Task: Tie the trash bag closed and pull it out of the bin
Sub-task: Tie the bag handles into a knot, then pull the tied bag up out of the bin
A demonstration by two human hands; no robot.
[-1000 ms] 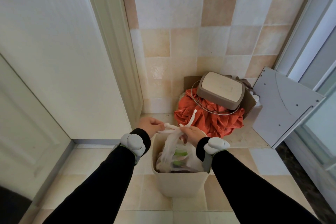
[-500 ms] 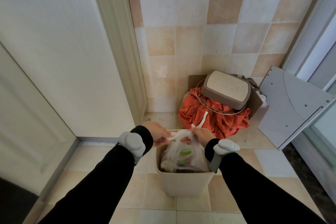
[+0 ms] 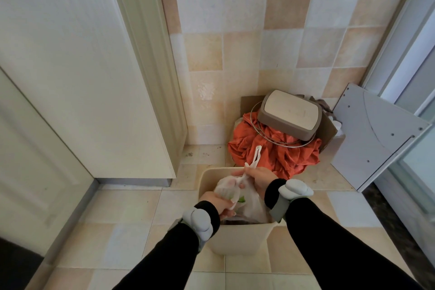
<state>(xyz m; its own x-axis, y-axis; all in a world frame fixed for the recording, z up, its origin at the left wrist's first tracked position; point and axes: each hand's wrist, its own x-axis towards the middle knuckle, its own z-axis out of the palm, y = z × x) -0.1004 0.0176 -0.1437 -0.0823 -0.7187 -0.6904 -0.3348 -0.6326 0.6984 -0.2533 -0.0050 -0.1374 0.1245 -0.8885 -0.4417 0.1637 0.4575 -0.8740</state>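
A cream plastic bin stands on the tiled floor below me. Inside it sits a translucent white trash bag with green and dark waste showing through. My left hand is closed on the near-left part of the bag's gathered top, over the bin. My right hand pinches the bag's neck at the far rim, and a white handle loop sticks up from that grip. The bag's bottom is hidden by the bin wall.
Behind the bin lies an orange cloth with a wire hoop and a beige bin lid on it. A grey panel leans at the right. A white cabinet stands close on the left.
My left hand has dropped from the far rim to the near-left side of the bag. The bag's top is pulled tighter and narrower, and one handle loop stands up from my right hand.
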